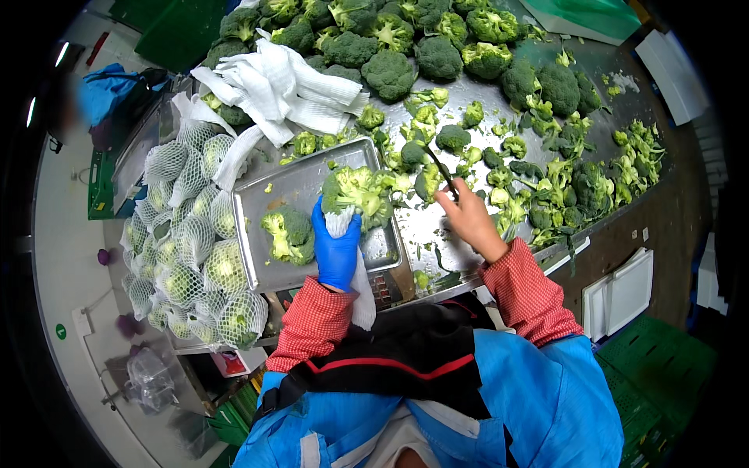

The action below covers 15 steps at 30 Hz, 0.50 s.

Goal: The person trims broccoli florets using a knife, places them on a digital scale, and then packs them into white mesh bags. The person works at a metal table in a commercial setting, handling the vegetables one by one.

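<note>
My left hand point(338, 257), in a blue glove, grips a broccoli head point(360, 196) with its cut stem side facing up. A white foam net sleeve point(364, 295) is bunched in the same hand, its loose end hanging toward my apron. Both are over a shallow metal tray point(304, 167), where a second broccoli head point(287, 234) lies. My bare right hand point(471, 219) is closed around a knife point(442, 167), whose dark, narrow blade points away from me over broccoli trimmings point(427, 181). The knife's handle is mostly hidden in the fingers.
Net-wrapped broccoli point(193, 251) is heaped at the left, below a pile of foam net sleeves point(287, 88). Whole broccoli heads point(389, 73) cover the far side of the metal table point(436, 240). Cut pieces point(562, 193) lie along its right side. A keypad point(380, 291) shows beneath the tray.
</note>
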{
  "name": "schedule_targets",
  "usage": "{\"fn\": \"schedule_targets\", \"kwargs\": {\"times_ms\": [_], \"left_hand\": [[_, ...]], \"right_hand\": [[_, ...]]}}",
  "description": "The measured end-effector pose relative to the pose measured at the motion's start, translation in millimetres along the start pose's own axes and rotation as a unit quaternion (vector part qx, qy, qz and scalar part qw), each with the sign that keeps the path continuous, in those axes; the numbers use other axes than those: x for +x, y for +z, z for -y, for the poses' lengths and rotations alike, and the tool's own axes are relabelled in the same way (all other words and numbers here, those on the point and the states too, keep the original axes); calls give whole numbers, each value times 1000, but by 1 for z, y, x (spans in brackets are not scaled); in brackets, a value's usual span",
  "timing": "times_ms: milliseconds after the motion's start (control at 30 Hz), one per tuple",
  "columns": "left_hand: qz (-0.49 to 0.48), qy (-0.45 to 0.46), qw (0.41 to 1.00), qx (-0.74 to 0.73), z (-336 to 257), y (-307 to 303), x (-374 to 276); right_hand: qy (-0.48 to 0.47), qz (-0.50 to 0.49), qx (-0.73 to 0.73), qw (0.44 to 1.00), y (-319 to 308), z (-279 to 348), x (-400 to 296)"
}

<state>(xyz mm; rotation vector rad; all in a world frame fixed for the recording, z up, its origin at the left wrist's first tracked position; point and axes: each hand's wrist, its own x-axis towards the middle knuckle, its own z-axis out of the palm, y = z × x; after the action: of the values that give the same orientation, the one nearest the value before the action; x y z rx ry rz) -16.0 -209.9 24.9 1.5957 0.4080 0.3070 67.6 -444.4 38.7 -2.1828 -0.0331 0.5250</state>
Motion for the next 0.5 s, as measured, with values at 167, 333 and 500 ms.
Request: {"fn": "schedule_targets", "kwargs": {"times_ms": [167,333,500], "left_hand": [[26,-6,999,-46,-7,5,-9],[28,-72,994,-72,7,-9,-8],[26,-9,999,-46,-1,0,-12]], "right_hand": [[-121,35,205,971,28,44,0],[-19,-37,333,942,11,38,25],[-22,74,183,980,5,57,15]]}}
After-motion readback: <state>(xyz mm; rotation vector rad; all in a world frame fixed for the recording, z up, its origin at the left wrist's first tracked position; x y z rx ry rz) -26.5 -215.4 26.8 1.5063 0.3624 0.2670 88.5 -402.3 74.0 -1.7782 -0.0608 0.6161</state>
